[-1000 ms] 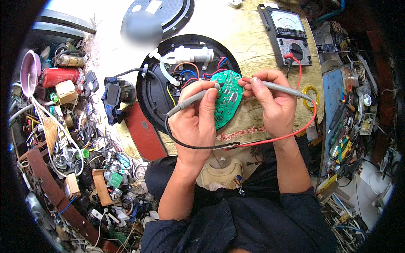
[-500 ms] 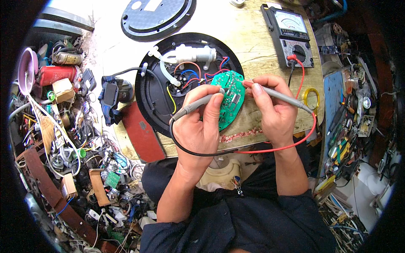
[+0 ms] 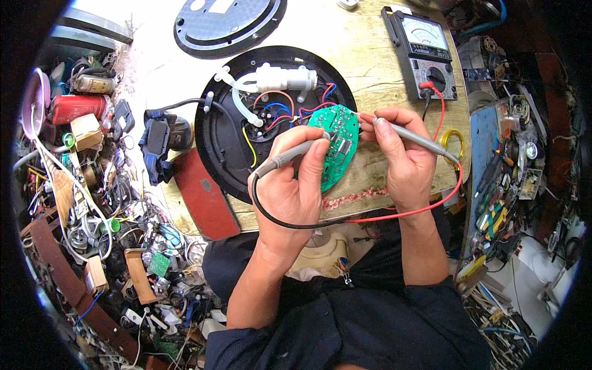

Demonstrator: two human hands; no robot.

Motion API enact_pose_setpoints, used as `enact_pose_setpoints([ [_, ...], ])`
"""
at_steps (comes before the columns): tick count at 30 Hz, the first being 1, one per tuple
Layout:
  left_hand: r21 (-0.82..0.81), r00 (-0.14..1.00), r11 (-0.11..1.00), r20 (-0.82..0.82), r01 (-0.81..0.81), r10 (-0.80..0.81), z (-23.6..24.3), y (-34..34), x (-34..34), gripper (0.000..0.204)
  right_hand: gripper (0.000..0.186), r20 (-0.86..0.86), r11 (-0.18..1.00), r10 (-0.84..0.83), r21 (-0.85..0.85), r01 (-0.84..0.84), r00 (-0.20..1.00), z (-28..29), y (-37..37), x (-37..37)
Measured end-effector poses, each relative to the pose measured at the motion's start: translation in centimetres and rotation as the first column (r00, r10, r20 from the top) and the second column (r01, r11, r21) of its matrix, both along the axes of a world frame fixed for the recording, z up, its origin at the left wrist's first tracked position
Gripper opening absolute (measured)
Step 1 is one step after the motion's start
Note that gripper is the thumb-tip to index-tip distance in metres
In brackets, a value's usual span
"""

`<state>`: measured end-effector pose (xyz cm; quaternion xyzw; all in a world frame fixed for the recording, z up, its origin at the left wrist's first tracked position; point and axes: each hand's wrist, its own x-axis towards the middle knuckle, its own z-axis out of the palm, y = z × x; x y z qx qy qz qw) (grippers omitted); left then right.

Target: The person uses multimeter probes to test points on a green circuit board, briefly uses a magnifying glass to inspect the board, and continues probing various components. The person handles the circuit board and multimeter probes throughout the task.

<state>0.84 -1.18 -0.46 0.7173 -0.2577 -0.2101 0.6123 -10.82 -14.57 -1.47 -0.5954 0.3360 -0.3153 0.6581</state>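
Observation:
My left hand [image 3: 288,176] is closed around a grey test probe [image 3: 293,152] with a black lead, its fingers at the lower left side of a green circuit board [image 3: 336,151]. My right hand [image 3: 404,154] pinches a second grey probe [image 3: 416,140] with a red lead, its tip at the board's upper right edge. Whether either tip touches a solder point is too small to tell. Red and blue wires run from the board into an open round black housing [image 3: 216,145] holding a white cylindrical pump [image 3: 285,79]. The analog multimeter [image 3: 425,52] lies at the far right.
A round black cover [image 3: 231,28] lies at the back. A red-brown board [image 3: 205,196] and a dark blue strapped device [image 3: 165,139] are at the table's left edge. A yellow tape ring [image 3: 453,145] lies beside my right hand. Piled parts and tools crowd both sides.
The right probe's tip has shifted slightly up and left along the board's edge. My left hand stays nearly in place. The whole view has drifted slightly.

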Motion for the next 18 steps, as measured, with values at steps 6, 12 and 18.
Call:
enact_pose_setpoints([
  [6, 0.013, 1.0, 1.0, 0.013, 0.02, -0.02, 0.2, 0.24, 0.11, 0.014, 0.016, -0.012, 1.0, -0.006, -0.001, 0.006, 1.0, 0.11, 0.04, -0.12],
  [12, 0.043, 1.0, 0.999, -0.01, 0.028, -0.028, 0.55, 0.55, 0.22, 0.013, 0.014, -0.081, 0.997, 0.004, -0.074, -0.01, 0.997, -0.05, 0.09, -0.62],
  [18, 0.01, 0.999, 0.999, 0.0, 0.039, -0.039, 0.02, 0.86, 0.24, 0.013, 0.011, -0.094, 0.992, 0.022, -0.119, -0.033, 0.995, -0.06, 0.15, -0.8],
])
